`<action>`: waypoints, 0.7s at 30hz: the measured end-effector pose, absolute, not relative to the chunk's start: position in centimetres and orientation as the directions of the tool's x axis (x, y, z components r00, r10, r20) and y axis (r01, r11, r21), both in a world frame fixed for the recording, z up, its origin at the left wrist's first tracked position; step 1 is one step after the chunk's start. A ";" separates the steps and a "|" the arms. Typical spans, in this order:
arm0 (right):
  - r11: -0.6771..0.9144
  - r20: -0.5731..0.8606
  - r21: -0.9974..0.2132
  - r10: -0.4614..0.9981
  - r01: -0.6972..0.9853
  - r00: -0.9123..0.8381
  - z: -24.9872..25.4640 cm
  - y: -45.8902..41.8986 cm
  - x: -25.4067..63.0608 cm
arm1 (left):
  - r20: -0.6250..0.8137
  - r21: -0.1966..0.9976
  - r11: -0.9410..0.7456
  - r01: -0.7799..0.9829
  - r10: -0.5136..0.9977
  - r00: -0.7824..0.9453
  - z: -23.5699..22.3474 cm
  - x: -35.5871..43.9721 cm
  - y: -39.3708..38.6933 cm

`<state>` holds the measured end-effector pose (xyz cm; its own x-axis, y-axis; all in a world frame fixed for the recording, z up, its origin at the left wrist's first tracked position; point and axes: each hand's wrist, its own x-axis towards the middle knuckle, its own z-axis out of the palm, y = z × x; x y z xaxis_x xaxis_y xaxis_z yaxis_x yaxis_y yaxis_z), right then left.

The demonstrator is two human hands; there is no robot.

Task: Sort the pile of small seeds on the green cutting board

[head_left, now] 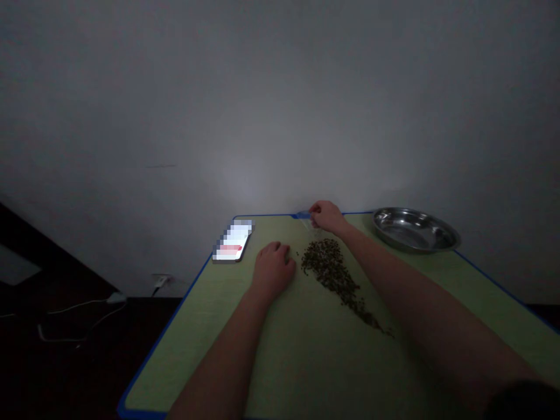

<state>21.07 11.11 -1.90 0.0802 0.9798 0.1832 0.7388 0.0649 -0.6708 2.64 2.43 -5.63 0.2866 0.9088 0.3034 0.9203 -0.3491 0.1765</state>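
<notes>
A long heap of small dark seeds or beans point(332, 271) lies across the middle of the green table, narrowing toward me. My left hand point(274, 269) rests palm down on the table to the left of the heap, its fingers apart and slightly bent, holding nothing. Beyond the heap, at the table's back edge, my right hand point(326, 216) has its fingers closed on what looks like a clear plastic bag point(305, 216). Much of the bag is see-through and hard to make out.
A lit phone point(234, 240) lies at the table's back left. At the back right stands a shiny metal bowl point(413, 230). The green table point(210, 332) has a blue rim and meets a pale wall point(280, 116). White cables point(87, 332) run along the floor at left.
</notes>
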 end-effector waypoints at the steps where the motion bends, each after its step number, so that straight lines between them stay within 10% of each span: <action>1: 0.048 0.159 -0.677 0.984 0.734 0.082 -2.1 11.5 21.1 | 0.299 0.183 -0.342 0.922 0.912 0.280 -5.6 2.6 2.5; 21: -0.029 -0.066 -0.694 0.998 0.719 -0.023 -4.2 12.7 19.1 | 0.295 0.301 -0.311 0.902 0.929 0.222 -5.7 2.5 3.0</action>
<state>19.09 12.74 -4.24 -0.0234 0.9975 -0.0663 0.7190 -0.0293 -0.6944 2.54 3.02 -5.69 0.2220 0.9295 0.2946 0.9015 -0.3107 0.3011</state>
